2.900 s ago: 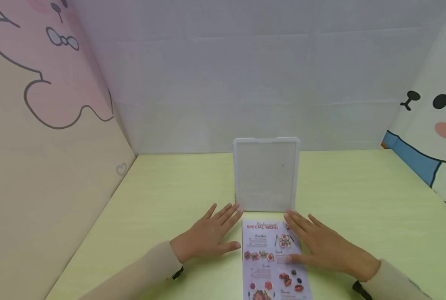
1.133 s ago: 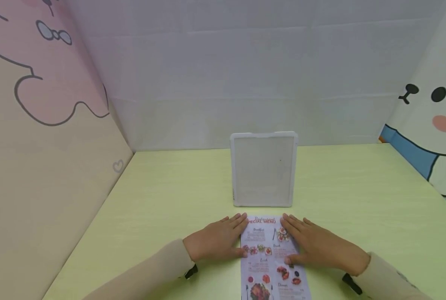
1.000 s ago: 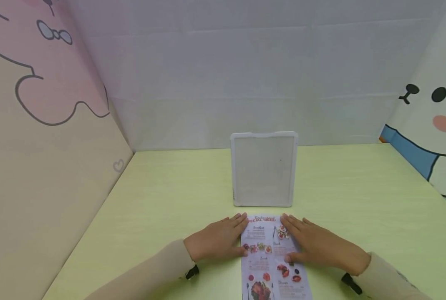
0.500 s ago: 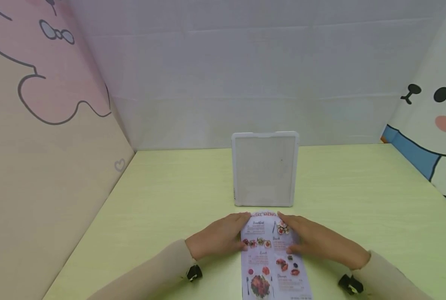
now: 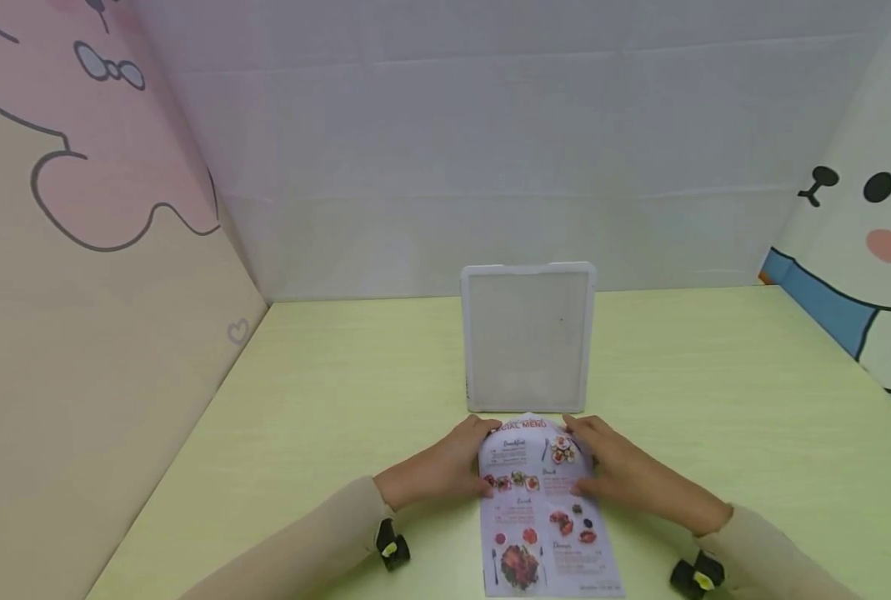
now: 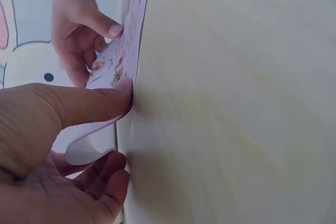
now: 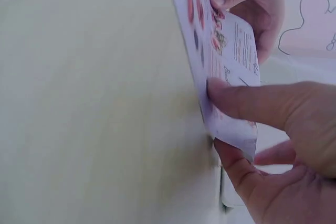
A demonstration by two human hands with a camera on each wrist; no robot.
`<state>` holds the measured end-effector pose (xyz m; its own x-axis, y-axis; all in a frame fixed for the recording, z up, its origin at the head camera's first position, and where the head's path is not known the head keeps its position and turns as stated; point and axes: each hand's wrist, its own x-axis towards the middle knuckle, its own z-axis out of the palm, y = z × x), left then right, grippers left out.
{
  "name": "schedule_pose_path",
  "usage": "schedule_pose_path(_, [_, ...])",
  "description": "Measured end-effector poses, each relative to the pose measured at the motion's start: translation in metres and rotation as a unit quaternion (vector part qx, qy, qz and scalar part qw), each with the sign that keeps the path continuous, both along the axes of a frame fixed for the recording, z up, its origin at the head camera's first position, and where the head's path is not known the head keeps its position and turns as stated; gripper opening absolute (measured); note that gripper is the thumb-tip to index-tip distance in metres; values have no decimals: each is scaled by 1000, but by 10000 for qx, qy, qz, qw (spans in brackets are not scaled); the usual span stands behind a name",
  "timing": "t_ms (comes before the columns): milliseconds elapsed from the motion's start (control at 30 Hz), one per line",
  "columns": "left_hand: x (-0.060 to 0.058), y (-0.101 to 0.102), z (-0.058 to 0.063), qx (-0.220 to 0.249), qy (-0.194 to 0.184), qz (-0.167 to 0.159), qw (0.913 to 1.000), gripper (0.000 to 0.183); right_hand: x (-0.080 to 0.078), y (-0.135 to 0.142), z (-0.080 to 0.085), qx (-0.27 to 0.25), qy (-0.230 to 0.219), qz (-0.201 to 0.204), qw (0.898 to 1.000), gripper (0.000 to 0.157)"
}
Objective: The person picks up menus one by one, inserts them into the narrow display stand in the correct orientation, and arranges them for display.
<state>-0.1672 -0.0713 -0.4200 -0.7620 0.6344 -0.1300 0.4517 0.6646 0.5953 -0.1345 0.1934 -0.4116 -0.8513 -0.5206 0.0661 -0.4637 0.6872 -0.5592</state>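
A printed menu sheet (image 5: 520,512) lies on the table, its far end bent upward. My left hand (image 5: 445,467) grips its left edge: in the left wrist view the thumb (image 6: 100,103) presses the printed face while the fingers curl behind the lifted end. On the opposite edge, my right hand (image 5: 625,471) does likewise; the right wrist view has its thumb (image 7: 257,103) on the print and fingers under the paper (image 7: 233,51). Just beyond the sheet stands an upright white-framed panel (image 5: 528,337), its surface blank.
The pale yellow table (image 5: 355,358) reaches back to a white backdrop (image 5: 430,167). Side panels with a pink cartoon figure (image 5: 115,192) and a white bear (image 5: 850,242) flank it. Black bands (image 5: 392,546) sit at both wrists.
Both hands came in from the sides onto the sheet's edges with flat fingers. Their fingers have since curled under, and the sheet's far end has risen into a bend.
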Motion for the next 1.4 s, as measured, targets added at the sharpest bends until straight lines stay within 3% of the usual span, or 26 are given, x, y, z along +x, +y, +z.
schedule_pose_path(133, [-4,-3,-5,616,-710,276,9952,63,1,-1,-2,-332,-603,-493,9964,87])
schedule_pose_path(233, [-6,-6,-7,843,-956,443,9908,51,0,0,-3,-512,-892,-616,9928,85])
schedule_pose_path(400, [-10,-8,-12,983,-991,475,9891,35,-5,4,-7,-970,-1313,-590,9848,61])
schedule_pose_path(600, [-12,-10,-13,1077,-1128,415,9869,24,-8,8,-10,-1138,-1711,-523,9773,30])
schedule_pose_path(833, [-16,-12,-15,1096,-1219,189,9863,24,-12,10,-7,-1314,-2106,-404,9679,29])
schedule_pose_path(1400, [-17,-13,-5,1107,-1428,211,9833,18,-18,10,2,-1553,-2206,-193,9627,27])
